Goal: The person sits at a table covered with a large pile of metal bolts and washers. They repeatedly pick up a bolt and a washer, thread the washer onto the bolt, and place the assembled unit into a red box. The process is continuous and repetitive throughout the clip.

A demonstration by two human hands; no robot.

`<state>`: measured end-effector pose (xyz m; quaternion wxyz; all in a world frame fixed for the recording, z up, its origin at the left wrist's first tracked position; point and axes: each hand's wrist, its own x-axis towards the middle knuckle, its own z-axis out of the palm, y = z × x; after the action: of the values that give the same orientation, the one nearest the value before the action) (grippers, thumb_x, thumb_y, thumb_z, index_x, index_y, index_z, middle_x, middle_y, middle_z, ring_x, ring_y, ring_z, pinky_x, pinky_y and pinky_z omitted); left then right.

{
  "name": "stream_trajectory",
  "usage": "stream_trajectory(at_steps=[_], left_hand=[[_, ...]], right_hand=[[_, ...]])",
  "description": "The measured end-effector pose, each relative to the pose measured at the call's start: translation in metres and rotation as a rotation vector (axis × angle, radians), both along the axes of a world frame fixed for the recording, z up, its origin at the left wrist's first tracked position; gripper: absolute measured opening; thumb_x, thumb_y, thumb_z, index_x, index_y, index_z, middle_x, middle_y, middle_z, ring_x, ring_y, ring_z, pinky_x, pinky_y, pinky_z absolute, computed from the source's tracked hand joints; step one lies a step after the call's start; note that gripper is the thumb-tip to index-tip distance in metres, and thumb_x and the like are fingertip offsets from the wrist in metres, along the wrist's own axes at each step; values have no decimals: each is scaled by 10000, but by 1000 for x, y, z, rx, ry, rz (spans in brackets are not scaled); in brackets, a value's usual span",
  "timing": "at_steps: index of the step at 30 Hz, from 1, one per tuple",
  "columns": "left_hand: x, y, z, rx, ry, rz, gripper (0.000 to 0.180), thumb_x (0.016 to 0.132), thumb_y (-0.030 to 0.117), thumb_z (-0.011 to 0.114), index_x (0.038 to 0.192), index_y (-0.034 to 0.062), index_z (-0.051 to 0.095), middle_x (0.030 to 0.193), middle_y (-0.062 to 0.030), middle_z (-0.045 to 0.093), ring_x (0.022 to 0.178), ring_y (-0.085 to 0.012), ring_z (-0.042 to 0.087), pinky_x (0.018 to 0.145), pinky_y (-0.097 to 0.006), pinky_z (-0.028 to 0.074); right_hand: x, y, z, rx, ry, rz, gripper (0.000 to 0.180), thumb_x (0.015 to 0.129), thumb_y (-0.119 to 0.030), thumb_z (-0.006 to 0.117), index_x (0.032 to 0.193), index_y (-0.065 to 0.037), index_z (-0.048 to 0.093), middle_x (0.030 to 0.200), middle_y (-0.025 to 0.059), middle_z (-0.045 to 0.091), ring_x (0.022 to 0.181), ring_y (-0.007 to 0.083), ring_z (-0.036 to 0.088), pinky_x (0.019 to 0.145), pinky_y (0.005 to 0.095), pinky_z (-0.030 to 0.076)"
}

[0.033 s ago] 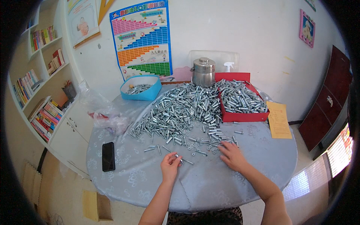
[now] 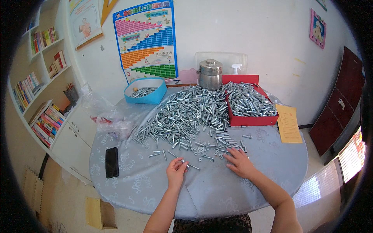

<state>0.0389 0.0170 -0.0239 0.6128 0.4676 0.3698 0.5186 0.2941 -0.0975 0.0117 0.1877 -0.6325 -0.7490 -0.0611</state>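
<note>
My left hand is closed, thumb and fingertips pinching a slim silver bolt whose end points to the right. My right hand lies low over the tablecloth, palm down, fingers stretched out and apart; what may lie beneath them is hidden. Just left of its fingertips are small loose nuts and washers. Beyond both hands spreads a big heap of silver bolts and metal sleeves. A few single bolts lie near my left hand.
On the grey-clothed table are a black phone, a blue bin of metal parts, a crumpled plastic bag, a steel pot, a red box full of bolts, and a yellow paper sheet.
My right hand has shifted slightly to the left, its fingers a little more spread. My left hand keeps its pinch on the bolt in the same place.
</note>
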Motion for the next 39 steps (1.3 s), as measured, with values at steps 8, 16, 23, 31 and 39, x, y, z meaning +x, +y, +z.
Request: stream_trajectory(at_steps=[8, 16, 23, 31, 39], left_hand=[[-1, 1, 1, 20, 7, -8, 249, 733, -6, 636, 962, -12, 538, 691, -38, 568, 576, -61, 515, 489, -185, 437], [-1, 3, 1, -13, -13, -10, 250, 735, -15, 629, 965, -15, 532, 701, -45, 575, 570, -66, 519, 487, -187, 438], [-3, 3, -1, 10, -20, -35, 254, 748, 18, 628, 980, -8, 526, 731, -57, 595, 586, -75, 530, 502, -191, 442], [-1, 0, 4, -34, 23, -19, 239, 748, 18, 630, 969, 5, 540, 722, -44, 588, 575, -65, 523, 488, -184, 435], [-5, 5, 0, -10, -1, -51, 269, 751, 25, 627, 998, 13, 522, 766, -72, 608, 616, -100, 550, 515, -215, 475]], right_hand=[[46, 47, -13, 3, -51, -159, 390, 835, -294, 474, 1185, -120, 475, 1285, 149, 363, 1197, 326, 315, 974, 473, 238], [-14, 101, -2, 43, 28, 224, 376, 847, -270, 453, 1172, -82, 476, 1227, 152, 417, 1154, 323, 366, 959, 446, 271], [-18, 97, -15, -83, -104, -39, 423, 864, -279, 407, 1241, -88, 394, 1305, 109, 359, 1220, 290, 295, 992, 439, 219], [2, 83, -13, 17, -111, -219, 398, 818, -223, 483, 1181, -64, 455, 1266, 161, 385, 1206, 313, 315, 988, 457, 232], [-60, 87, -18, -113, -61, 197, 441, 858, -298, 429, 1261, -126, 384, 1348, 122, 291, 1252, 290, 253, 1008, 478, 180]])
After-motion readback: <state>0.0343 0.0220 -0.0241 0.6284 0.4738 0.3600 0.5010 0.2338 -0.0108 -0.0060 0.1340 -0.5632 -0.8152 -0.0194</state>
